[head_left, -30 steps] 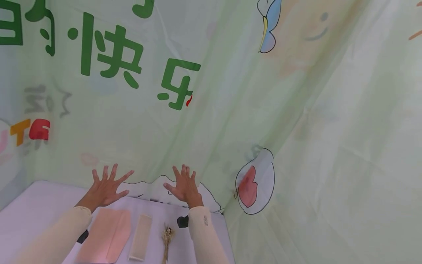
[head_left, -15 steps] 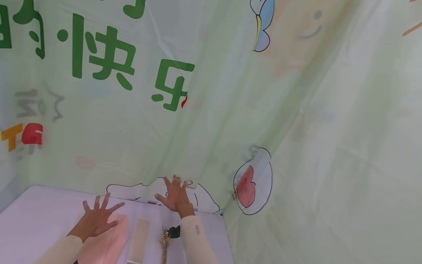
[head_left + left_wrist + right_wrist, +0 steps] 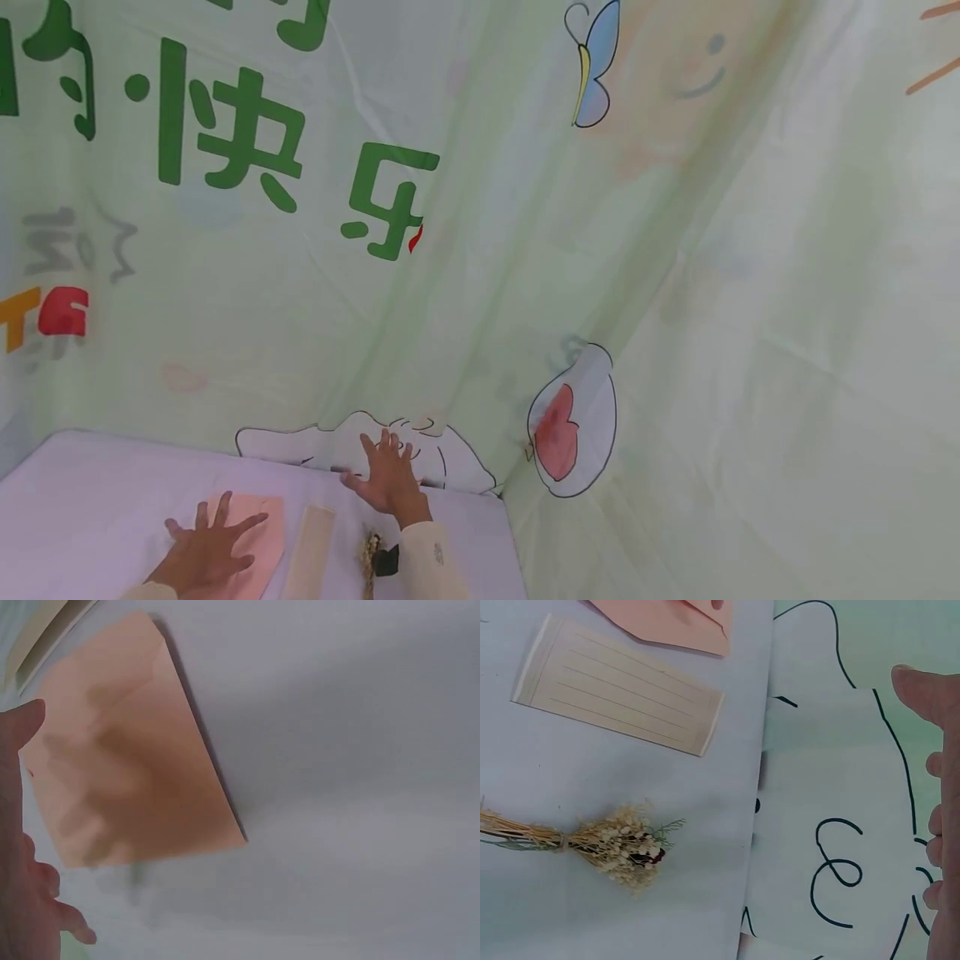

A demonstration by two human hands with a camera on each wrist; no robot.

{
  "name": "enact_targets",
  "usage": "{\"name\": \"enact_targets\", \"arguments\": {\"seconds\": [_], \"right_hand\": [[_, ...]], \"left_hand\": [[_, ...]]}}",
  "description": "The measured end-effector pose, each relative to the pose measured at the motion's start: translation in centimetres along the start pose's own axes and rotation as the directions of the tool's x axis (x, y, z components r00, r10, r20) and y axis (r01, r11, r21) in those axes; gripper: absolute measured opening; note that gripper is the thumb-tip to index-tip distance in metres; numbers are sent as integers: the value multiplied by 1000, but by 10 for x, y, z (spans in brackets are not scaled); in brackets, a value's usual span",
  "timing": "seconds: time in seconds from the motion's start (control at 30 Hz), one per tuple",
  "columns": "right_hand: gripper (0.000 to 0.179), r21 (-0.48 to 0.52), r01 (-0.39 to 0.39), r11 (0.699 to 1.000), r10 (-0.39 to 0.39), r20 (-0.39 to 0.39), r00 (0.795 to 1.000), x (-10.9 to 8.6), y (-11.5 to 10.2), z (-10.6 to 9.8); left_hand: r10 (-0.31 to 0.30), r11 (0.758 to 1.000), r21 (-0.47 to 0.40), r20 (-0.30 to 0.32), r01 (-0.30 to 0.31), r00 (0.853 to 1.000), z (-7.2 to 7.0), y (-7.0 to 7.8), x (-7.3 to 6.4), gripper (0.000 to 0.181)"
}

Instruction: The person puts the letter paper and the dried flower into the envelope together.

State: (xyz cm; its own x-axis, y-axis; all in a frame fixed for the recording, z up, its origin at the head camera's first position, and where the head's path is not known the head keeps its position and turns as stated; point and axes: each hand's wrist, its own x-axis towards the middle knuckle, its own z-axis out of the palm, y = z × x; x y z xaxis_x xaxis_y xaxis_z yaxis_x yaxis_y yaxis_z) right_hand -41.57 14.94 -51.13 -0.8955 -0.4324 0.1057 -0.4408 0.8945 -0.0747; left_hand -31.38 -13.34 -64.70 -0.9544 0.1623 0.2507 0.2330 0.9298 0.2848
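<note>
My left hand [image 3: 206, 543], fingers spread, hovers over a pink envelope [image 3: 267, 533] at the lower left of the head view. In the left wrist view its shadow falls across the envelope [image 3: 161, 802]. My right hand [image 3: 388, 482] is held up with fingers spread, overlapping the drawn figure at the table's back edge. Between the hands lies a cream lined sheet of letter paper [image 3: 309, 552], its ruled lines plain in the right wrist view. Below my right hand is a small bunch of dried flowers [image 3: 626, 847], tied at the stems. Both hands hold nothing.
The table [image 3: 97, 492] has a pale lilac cover. A printed fabric backdrop [image 3: 247, 333] stands right behind it, with green characters and cartoon drawings. On the right, another fabric panel [image 3: 750, 467] closes in the table's side. A black strap piece [image 3: 386, 561] sits by my right wrist.
Both hands have come down, spread and holding nothing. My left hand has sunk from the backdrop to over the envelope; my right has dropped a little and shifted left. The head view has shifted slightly.
</note>
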Motion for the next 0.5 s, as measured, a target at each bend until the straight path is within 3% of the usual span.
{"name": "enact_targets", "arguments": {"seconds": [0.07,0.2,0.27,0.43,0.5], "right_hand": [[82,-11,0,1000,0,-1,1000,-2,0,5],[83,-10,-3,1000,3,8,1000,-5,-3,17],[83,7,-2,1000,2,16,1000,-6,-5,23],[81,46,-17,999,15,46,999,-11,-9,36],[79,47,-38,998,35,57,998,-13,-10,41]], "left_hand": [[-29,1000,-6,81,30,996,-3,6,-4,65],[-83,995,-49,165,92,983,-7,12,-13,63],[-115,989,-68,225,134,968,-7,13,-14,64],[-160,977,-82,325,196,932,5,7,-11,70],[-168,975,-80,338,206,926,11,4,-8,72]]}}
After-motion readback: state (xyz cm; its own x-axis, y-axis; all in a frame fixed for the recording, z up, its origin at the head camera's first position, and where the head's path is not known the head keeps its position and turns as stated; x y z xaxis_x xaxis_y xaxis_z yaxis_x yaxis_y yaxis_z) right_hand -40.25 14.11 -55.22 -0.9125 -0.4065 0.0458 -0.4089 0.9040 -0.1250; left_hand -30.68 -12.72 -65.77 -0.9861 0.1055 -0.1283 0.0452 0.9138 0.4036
